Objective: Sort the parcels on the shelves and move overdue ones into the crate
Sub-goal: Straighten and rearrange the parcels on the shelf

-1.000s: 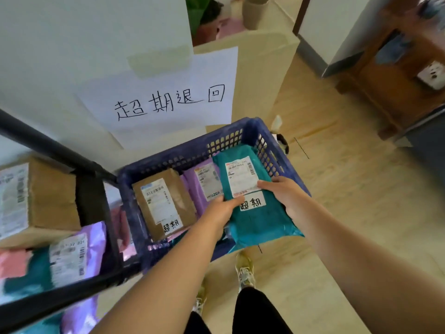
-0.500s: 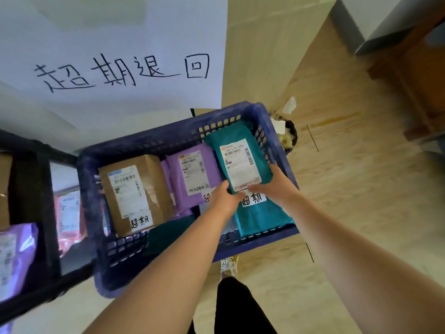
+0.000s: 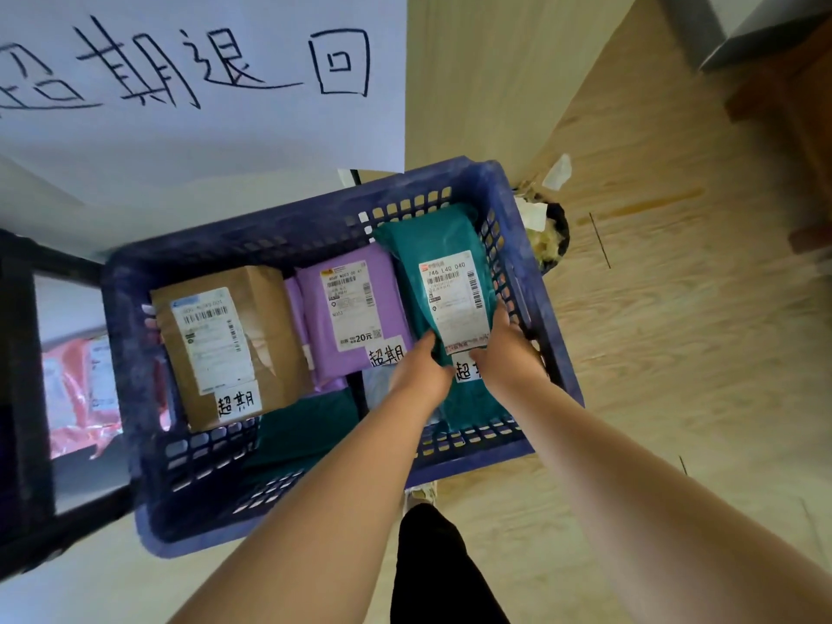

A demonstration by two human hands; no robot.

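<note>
Both hands on one piece. Left hand [image 3: 421,367] curled round the near-left edge of the teal parcel [image 3: 432,245], thumb on top. Right hand [image 3: 506,353] grips the near-right edge, fingers lying over the foot of the shipping label [image 3: 452,299]. Neither hand spread; each pinches the bag's near end. Parcel sits inside the crate [image 3: 288,227], along its right wall. Its long axis runs from the near wall to the far-right corner, so the bulk lies straight ahead of the grip, away from the body. Far end reaches the far wall; cannot tell whether the near end is down on the crate floor or held just off it. Right hand is the one nearer the right wall, with little room there; left hand has open space toward the middle. Judgement: placing step nearly done, and what remains is lowering the near end and letting go, drawing both hands back toward the near wall. Purple parcel [image 3: 355,304] just beside on the left, brown parcel [image 3: 265,317] beyond it at the left wall. Paper sign [image 3: 202,83] above the far wall. Shelf frame [image 3: 18,353] left of the crate, pink parcel [image 3: 76,398] on it.
</note>
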